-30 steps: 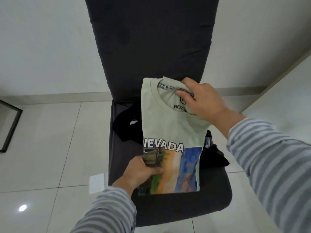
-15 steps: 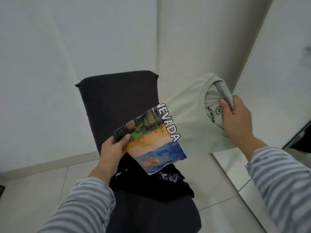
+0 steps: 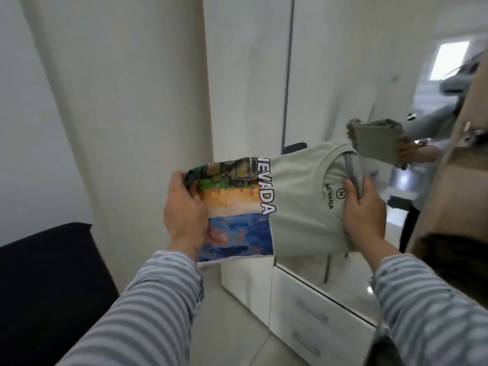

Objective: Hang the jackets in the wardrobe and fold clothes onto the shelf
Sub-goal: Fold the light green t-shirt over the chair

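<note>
Your left hand gripped the printed hem end of the folded T-shirt, fingers curled round its edge, while your right hand pinched the collar end. The shirt hung level in the air between them, above the white drawers and before the mirrored wardrobe door.

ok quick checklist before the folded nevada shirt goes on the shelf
1. Left hand grips the printed end of the T-shirt: ok.
2. Right hand holds the collar end: ok.
3. Shirt folded flat between the hands: ok.
4. Shelf in view: not ok, only a mirrored door and drawers show.
5. Free space on the shelf: cannot tell.
</note>
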The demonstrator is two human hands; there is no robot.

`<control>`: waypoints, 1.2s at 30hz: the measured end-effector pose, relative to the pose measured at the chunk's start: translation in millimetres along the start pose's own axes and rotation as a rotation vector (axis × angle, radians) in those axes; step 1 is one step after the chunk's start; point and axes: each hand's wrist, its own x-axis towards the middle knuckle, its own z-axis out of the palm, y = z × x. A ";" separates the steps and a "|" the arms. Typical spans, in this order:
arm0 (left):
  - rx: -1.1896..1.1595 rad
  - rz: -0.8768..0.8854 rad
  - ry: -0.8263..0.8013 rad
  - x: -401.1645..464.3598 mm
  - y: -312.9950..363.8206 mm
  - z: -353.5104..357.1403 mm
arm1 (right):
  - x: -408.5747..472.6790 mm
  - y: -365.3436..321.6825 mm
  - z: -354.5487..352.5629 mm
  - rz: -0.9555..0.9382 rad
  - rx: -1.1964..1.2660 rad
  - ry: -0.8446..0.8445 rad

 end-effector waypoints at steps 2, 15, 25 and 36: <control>-0.068 0.012 -0.064 -10.8 40.2 36.0 | 20.5 24.8 -43.6 0.039 -0.051 0.064; -0.283 0.033 -0.416 -171.6 214.8 229.1 | 36.3 185.8 -284.8 0.304 -0.348 0.331; -0.310 0.084 -0.726 -258.1 240.8 351.0 | 24.2 285.9 -332.6 0.552 -0.384 0.403; -0.166 0.068 -0.905 -335.2 196.3 482.0 | 21.3 423.1 -295.0 0.714 -0.571 0.364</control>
